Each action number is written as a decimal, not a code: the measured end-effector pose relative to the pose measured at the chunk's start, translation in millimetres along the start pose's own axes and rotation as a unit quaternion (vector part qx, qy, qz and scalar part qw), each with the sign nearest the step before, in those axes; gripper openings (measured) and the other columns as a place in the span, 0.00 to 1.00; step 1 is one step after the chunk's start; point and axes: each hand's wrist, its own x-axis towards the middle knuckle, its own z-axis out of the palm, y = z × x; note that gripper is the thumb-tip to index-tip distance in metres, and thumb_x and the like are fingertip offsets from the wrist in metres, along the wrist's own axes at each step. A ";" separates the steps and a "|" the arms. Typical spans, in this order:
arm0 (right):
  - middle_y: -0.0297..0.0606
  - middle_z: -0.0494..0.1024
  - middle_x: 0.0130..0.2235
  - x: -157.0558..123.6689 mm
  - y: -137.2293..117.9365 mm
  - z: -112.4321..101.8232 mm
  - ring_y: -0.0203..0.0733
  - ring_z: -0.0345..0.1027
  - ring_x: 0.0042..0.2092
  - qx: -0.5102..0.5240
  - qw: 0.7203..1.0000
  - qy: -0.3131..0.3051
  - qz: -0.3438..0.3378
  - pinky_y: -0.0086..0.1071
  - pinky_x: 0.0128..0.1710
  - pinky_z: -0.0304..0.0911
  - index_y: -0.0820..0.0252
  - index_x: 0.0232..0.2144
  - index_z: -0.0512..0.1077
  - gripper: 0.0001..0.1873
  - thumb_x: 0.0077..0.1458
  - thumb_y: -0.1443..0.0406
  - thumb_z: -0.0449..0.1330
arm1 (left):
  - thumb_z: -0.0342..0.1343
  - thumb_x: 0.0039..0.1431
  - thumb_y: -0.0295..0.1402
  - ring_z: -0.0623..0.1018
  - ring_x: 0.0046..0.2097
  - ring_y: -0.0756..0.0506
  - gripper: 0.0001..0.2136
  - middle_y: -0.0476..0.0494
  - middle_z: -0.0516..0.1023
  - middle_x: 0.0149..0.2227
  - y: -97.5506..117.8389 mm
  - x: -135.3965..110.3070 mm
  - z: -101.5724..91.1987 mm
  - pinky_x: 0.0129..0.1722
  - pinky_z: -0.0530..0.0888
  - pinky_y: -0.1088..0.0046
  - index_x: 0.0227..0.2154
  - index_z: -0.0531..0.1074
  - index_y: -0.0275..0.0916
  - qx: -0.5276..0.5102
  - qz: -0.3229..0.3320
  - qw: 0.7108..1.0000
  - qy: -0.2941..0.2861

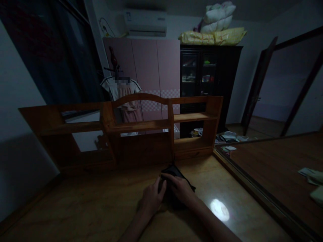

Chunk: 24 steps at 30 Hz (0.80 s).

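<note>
A small black cloth-like item (pixel 174 173) lies on the wooden desk top (pixel 88 205), just in front of the shelf unit. My left hand (pixel 152 196) rests on its left side with the fingers curled down onto it. My right hand (pixel 180 190) lies over its right part, fingers bent and pressing on the dark fabric. Much of the item is hidden under both hands, and the dim light leaves its shape unclear.
A wooden shelf unit (pixel 141 127) stands along the desk's back edge. A bright light spot (pixel 220 209) reflects on the desk at right. Beyond are a pink wardrobe (pixel 151 70), a dark cabinet (pixel 207 77), an open door (pixel 257 87) and papers on the floor (pixel 228 137).
</note>
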 end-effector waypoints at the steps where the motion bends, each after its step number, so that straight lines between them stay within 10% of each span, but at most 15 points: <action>1: 0.38 0.77 0.48 -0.1 -2.8 -3.1 0.42 0.72 0.48 0.001 1.000 -0.003 0.000 0.34 0.49 0.64 0.47 0.60 0.59 0.28 0.58 0.69 0.53 | 0.36 0.66 0.45 0.79 0.41 0.43 0.20 0.39 0.79 0.37 -0.9 0.0 -0.4 0.39 0.69 0.73 0.46 0.68 0.40 0.001 -0.001 1.000 0.000; 13: 0.37 0.69 0.56 -2.9 -25.0 -19.2 0.41 0.63 0.56 0.071 0.997 -0.009 -0.033 0.36 0.57 0.58 0.49 0.59 0.61 0.21 0.65 0.60 0.46 | 0.47 0.60 0.43 0.72 0.53 0.37 0.20 0.36 0.73 0.52 -23.5 -0.9 7.1 0.50 0.68 0.62 0.52 0.66 0.42 0.040 0.042 0.998 0.004; 24: 0.41 0.73 0.53 0.0 -4.7 -3.2 0.42 0.70 0.51 -0.037 0.998 -0.013 -0.057 0.34 0.50 0.65 0.50 0.61 0.57 0.25 0.63 0.69 0.47 | 0.35 0.67 0.45 0.78 0.41 0.42 0.21 0.39 0.79 0.38 -4.2 0.2 2.3 0.40 0.69 0.71 0.43 0.70 0.39 -0.010 -0.001 1.000 0.016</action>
